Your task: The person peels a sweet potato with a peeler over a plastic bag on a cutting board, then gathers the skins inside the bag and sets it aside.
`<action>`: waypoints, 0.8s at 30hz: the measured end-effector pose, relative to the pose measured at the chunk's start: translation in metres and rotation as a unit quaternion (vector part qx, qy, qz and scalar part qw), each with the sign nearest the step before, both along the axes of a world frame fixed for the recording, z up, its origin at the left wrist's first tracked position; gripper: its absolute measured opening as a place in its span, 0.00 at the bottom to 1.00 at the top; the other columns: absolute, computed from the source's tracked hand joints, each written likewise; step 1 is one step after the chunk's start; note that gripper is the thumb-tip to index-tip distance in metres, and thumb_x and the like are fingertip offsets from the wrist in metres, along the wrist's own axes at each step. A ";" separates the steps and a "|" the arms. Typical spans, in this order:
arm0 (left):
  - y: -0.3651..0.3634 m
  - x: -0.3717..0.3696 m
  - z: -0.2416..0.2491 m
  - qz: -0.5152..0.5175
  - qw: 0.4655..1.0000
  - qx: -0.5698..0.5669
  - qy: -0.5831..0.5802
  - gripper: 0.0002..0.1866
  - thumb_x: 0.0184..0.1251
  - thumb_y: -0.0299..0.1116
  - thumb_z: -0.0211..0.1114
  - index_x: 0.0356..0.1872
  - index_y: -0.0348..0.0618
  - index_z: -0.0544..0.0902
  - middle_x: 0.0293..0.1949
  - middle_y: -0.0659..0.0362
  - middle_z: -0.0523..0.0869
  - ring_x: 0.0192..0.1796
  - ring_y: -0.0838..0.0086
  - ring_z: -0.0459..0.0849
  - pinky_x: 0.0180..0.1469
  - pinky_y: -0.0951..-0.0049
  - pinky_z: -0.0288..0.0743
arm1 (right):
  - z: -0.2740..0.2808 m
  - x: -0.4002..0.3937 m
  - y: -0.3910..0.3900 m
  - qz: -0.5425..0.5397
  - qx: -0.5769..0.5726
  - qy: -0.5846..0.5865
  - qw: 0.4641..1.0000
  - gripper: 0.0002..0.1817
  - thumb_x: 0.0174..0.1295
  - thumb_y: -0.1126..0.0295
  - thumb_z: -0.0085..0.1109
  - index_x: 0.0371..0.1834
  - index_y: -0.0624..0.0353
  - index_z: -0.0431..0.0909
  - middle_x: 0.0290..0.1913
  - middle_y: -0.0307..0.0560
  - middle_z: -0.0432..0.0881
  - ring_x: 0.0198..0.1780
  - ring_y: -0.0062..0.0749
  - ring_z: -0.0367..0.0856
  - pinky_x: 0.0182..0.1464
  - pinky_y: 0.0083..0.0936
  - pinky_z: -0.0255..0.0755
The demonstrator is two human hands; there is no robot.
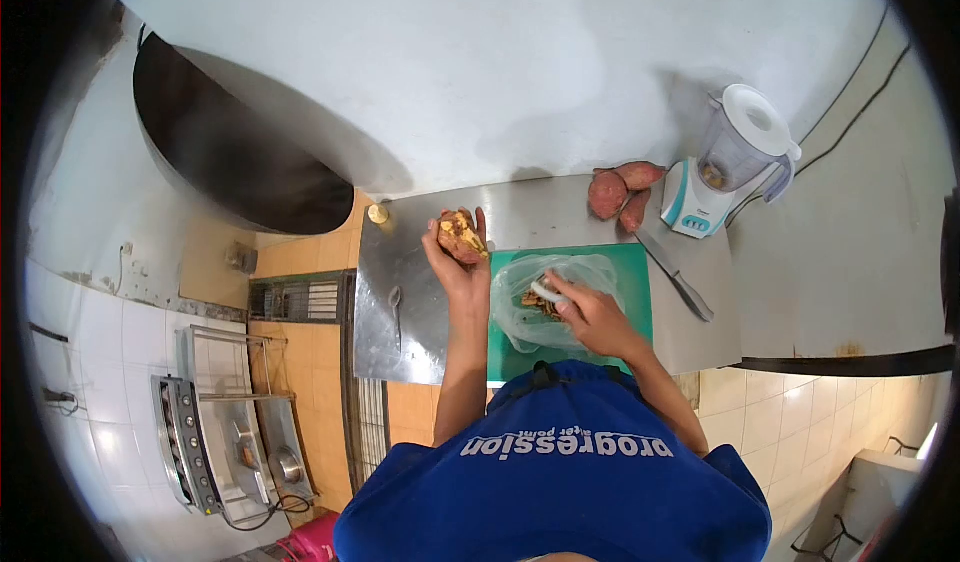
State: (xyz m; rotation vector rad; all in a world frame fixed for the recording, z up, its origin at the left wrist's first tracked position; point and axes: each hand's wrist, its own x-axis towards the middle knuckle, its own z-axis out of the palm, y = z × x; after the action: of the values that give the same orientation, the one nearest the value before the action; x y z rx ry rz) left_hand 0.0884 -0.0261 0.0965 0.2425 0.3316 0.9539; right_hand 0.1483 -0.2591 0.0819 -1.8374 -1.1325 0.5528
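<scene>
Clearly, I see my left hand (455,252) gripping a half-peeled sweet potato (461,234) at eleven o'clock, right hand (590,312) clutching a peeler (546,291) over the bag (550,302) (catching peelings).

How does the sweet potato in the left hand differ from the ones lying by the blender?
The held sweet potato shows pale yellow, partly peeled flesh; the sweet potatoes by the blender keep full reddish skin. The left hand holds the first up off the steel table; the others lie on it, touching each other.
</scene>
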 end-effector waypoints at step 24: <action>-0.045 0.003 -0.015 -0.026 0.977 0.144 0.154 0.06 0.74 0.30 0.62 0.46 0.44 0.75 0.50 0.57 0.80 0.54 0.67 0.82 0.60 0.61 0.80 | 0.035 -0.001 0.012 -0.034 0.058 0.003 0.998 0.29 0.74 0.65 0.52 0.78 0.54 0.66 0.54 0.64 0.82 0.58 0.60 0.80 0.57 0.46 0.74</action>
State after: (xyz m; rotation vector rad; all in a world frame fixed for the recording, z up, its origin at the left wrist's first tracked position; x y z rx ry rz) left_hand 0.0918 -0.0709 0.0816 0.6666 0.4681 0.9104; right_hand 0.1476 -0.2474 0.1169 -1.7664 -1.0710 0.4431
